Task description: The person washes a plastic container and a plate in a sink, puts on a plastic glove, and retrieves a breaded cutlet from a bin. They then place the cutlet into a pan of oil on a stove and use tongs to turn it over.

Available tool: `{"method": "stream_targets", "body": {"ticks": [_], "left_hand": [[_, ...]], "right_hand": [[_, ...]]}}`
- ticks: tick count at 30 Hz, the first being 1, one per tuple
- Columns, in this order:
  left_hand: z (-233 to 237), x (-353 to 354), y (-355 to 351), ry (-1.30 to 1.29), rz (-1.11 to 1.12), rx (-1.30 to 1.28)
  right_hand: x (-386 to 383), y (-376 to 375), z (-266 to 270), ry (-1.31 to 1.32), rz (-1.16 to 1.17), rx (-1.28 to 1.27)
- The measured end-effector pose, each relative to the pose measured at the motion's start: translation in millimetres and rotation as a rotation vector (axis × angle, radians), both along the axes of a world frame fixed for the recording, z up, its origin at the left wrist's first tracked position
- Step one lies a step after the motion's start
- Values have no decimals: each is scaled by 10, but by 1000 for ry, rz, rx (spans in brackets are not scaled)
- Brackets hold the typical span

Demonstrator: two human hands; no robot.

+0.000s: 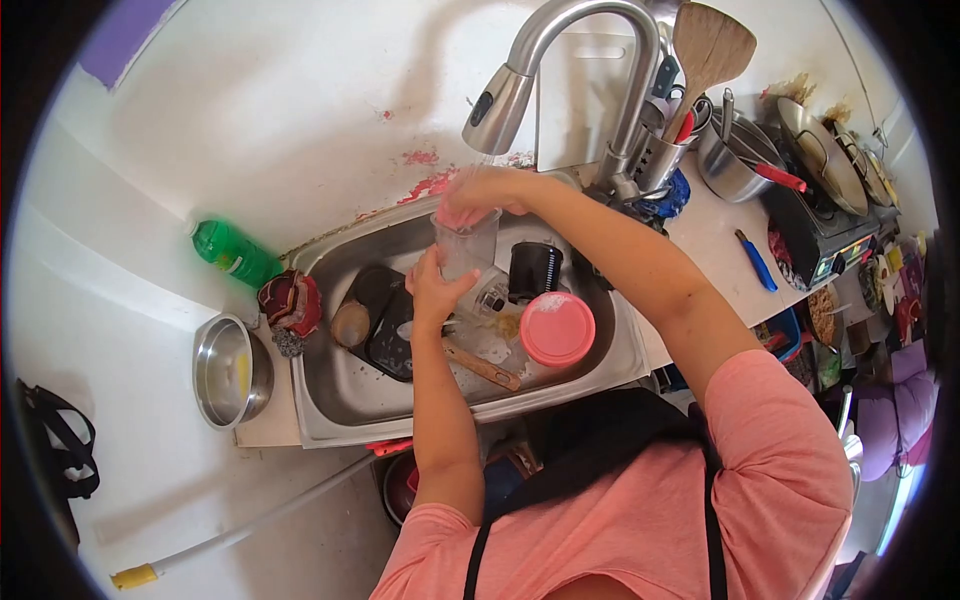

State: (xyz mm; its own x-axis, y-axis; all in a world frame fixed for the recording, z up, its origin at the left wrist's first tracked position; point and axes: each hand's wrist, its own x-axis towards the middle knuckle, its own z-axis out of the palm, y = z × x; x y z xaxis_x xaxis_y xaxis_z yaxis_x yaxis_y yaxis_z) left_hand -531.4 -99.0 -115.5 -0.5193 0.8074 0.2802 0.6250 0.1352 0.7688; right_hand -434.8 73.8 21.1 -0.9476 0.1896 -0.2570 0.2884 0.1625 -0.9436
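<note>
- The left hand (pixel 437 290) wraps its fingers round a clear cup (pixel 468 250) above the sink (pixel 330 400).
- The right hand (pixel 482 192) curls its fingers over the cup's top.
- A pink lid (pixel 557 328) lies in the sink.

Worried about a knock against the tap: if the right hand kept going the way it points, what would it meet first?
Probably the clear cup: the right hand seems to point down into its mouth, while the left hand holds it. The tap lies off that line.
</note>
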Motion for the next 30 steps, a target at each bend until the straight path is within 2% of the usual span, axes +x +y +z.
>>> {"method": "stream_targets", "body": {"ticks": [3,6,9,12,15,16,18,21,24,27,30], "left_hand": [[-60,-20,25,5,25,17],[-121,-35,50,29,61,29],[-141,-23,67,55,90,58],[-111,6,60,138,156,35],[-71,57,53,276,238,16],[-61,70,46,327,261,15],[-9,81,25,314,273,-21],[-1,108,31,326,270,-32],[-45,67,58,286,292,-54],[-87,43,68,236,332,-24],[-37,29,41,171,286,-44]], "right_hand": [[-99,3,0,-51,-92,286],[-71,-31,-8,-51,15,-114],[-76,-59,40,-34,-179,66],[-48,-2,27,-31,-2,-161],[-115,-10,20,-79,-10,117],[-110,-21,8,-50,59,91],[-77,-59,27,11,194,41],[-76,-86,176,-224,272,307],[-132,-115,104,-192,222,501],[-34,-233,-77,160,157,141],[8,-184,-31,22,283,562]]}}
